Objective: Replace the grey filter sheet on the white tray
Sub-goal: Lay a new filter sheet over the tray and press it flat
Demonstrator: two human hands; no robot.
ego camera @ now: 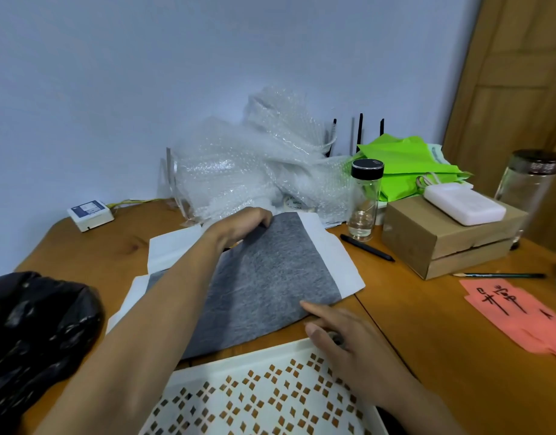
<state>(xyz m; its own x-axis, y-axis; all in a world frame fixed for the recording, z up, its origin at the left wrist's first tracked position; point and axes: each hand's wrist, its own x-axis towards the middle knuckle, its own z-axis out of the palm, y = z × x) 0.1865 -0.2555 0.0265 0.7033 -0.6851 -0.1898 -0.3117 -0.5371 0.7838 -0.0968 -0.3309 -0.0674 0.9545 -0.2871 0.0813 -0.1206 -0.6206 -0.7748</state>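
While our left hand (245,222) gripped the sheet (270,277), our right hand (342,337) pressed it straight-fingered; bubble wrap (254,164) crowded the back edge of the tabletop (97,246).

a wooden bench (107,246) set against a pale wall (144,73)
the wall is plain blue-white and bare, under soft, dim, even light with no hard shadows. the bench is warm orange-brown wood with visible grain and a knot, its far left corner rounded; a straight seam (380,328) crosses its right half. at the far right stands a light wooden door (521,73) with panel lines.
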